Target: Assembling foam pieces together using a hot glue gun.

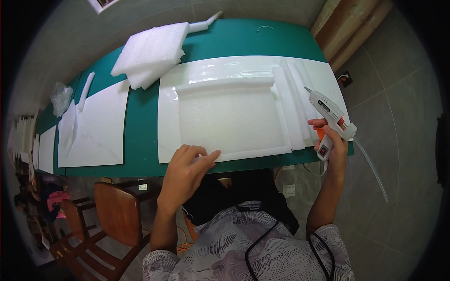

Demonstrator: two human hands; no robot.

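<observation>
My right hand (329,140) is wrapped round the handle of a white hot glue gun (328,108), fingers by its orange trigger. Its nozzle points up and left over the board, and a long clear glue stick (371,164) sticks out of the back. Before me lies a flat white foam sheet (229,117), with foam strips standing along its far edge (225,84) and near edge (258,152). My left hand (183,171) is at the near left corner, its fingers apart and bent, one fingertip touching the near strip. Further foam strips (291,107) lie to the right.
A white board (167,136) lies under the foam on the green table (143,112). Stacked foam blocks (150,51) stand at the back; another white board (101,136) and a clear plastic bag (61,98) are to the left. Wooden chairs (117,213) stand at the near left.
</observation>
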